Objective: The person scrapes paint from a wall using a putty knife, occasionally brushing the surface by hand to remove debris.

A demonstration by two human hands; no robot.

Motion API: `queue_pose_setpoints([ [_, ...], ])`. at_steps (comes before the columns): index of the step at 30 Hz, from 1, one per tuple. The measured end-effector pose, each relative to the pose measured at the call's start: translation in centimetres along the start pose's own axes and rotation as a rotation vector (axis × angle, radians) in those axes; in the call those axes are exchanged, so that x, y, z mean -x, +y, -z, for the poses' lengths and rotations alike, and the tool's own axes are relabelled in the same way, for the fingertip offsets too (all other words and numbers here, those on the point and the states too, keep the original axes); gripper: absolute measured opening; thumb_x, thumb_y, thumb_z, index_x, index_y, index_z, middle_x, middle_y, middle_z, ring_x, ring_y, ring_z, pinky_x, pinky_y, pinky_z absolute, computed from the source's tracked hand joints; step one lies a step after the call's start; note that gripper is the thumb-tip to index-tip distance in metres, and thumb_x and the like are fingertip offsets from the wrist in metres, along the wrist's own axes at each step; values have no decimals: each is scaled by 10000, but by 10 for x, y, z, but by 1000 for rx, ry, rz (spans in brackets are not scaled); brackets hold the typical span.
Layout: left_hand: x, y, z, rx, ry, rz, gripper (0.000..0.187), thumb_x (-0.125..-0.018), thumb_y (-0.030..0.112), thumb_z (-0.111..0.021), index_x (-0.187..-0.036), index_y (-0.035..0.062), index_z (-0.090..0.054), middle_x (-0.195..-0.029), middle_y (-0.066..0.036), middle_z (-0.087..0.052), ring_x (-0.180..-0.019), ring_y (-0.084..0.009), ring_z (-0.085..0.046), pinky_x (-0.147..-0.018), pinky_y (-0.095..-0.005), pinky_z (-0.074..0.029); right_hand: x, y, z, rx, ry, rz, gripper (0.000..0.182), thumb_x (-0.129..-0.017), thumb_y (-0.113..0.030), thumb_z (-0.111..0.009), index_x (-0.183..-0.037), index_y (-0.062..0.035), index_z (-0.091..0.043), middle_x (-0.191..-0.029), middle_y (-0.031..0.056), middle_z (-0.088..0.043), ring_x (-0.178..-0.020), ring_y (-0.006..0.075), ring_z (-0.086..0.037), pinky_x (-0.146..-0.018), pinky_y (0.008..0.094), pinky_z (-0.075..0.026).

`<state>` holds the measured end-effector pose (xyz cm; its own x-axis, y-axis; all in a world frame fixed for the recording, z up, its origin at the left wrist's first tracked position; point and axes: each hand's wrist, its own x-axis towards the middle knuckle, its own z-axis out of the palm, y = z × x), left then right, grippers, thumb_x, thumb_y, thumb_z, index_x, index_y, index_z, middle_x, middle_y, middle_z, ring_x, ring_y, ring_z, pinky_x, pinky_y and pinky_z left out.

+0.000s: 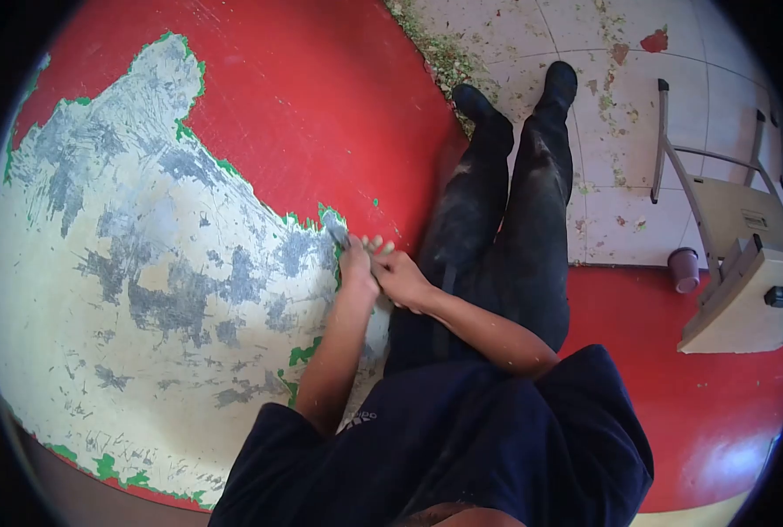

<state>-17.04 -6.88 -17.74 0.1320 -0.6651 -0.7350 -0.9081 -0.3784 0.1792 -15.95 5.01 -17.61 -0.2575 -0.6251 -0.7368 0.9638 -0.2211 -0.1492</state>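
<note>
Both my hands are closed around a scraper (335,230), its blade tip against the edge of the red paint. My left hand (354,265) grips it nearer the blade. My right hand (400,279) is wrapped round close behind, touching the left. The handle is mostly hidden by my fingers. Under the blade, the red painted surface (295,114) meets a bared pale area (180,228) with grey scuffed patches. Ragged green paint (303,354) shows along the border between them.
Pale tiles (532,26) around my feet carry scattered paint chips, thickest along the red surface's edge (440,53). On the right stands a beige chair (734,211) with metal legs, beside a small purple cup (684,270). More red surface (624,325) lies behind my legs.
</note>
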Motion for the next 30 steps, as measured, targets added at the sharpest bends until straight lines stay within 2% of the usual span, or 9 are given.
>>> queue_pose_setpoints([
  [2,-23,20,-1,-55,-101,-16,293,-975,333,-418,-1013,43,-428,-929,-143,-561,-852,-361,-605,-750,-488,-522,-38,30,-21,44,173,226,273,-906,-184,-456,-767,-22,-627,-498,45,-486,-347,119,-442,-324,300,-334],
  [7,-18,-9,-1,69,31,47,334,-982,357,-370,-882,55,-468,-824,-137,-580,-774,-329,-604,-756,-467,-515,8,-11,12,32,-4,-54,256,-874,-204,-472,-868,-13,-643,-587,178,-586,-425,259,-577,-456,383,-468],
  [11,-23,2,11,43,-172,76,344,-975,368,-397,-872,45,-454,-761,-104,-537,-749,-292,-596,-732,-466,-521,-13,3,-5,130,59,-32,294,-889,-227,-458,-1021,-43,-645,-639,216,-606,-506,299,-622,-522,394,-499],
  [14,-9,14,-7,-6,-136,49,325,-982,347,-388,-871,48,-452,-767,-73,-512,-708,-253,-569,-726,-448,-525,-24,8,-7,54,131,78,286,-915,-232,-458,-972,-37,-659,-547,123,-558,-372,174,-519,-380,324,-411],
  [18,1,-14,-2,39,68,-5,294,-991,324,-370,-859,73,-447,-773,-37,-466,-674,-201,-523,-684,-420,-539,5,-3,8,116,10,32,283,-908,-205,-444,-984,-26,-649,-556,137,-566,-361,189,-511,-378,331,-426],
  [21,-39,12,-12,26,-172,-39,285,-979,316,-393,-815,88,-438,-757,-43,-480,-693,-215,-535,-682,-452,-536,-34,-7,3,79,80,-7,286,-909,-201,-433,-997,-46,-657,-522,106,-523,-349,162,-485,-363,321,-410],
  [24,-33,-6,-9,109,-113,-31,262,-977,288,-396,-808,90,-423,-729,-78,-503,-683,-248,-540,-719,-430,-519,-18,-11,14,-12,7,-30,273,-917,-212,-431,-871,-50,-646,-501,64,-494,-331,139,-447,-331,307,-373],
  [25,-14,-16,-6,142,28,18,235,-975,264,-392,-823,87,-425,-734,-82,-506,-712,-256,-551,-725,-427,-516,-1,-12,18,0,-37,-79,274,-917,-212,-433,-837,-43,-633,-497,58,-491,-328,136,-443,-322,305,-361],
  [30,-16,0,-1,1,-50,10,260,-980,295,-392,-885,57,-432,-803,-106,-517,-738,-272,-578,-696,-421,-526,-14,-6,1,33,13,-71,295,-920,-211,-414,-811,-35,-625,-471,46,-463,-316,126,-434,-290,294,-329],
])
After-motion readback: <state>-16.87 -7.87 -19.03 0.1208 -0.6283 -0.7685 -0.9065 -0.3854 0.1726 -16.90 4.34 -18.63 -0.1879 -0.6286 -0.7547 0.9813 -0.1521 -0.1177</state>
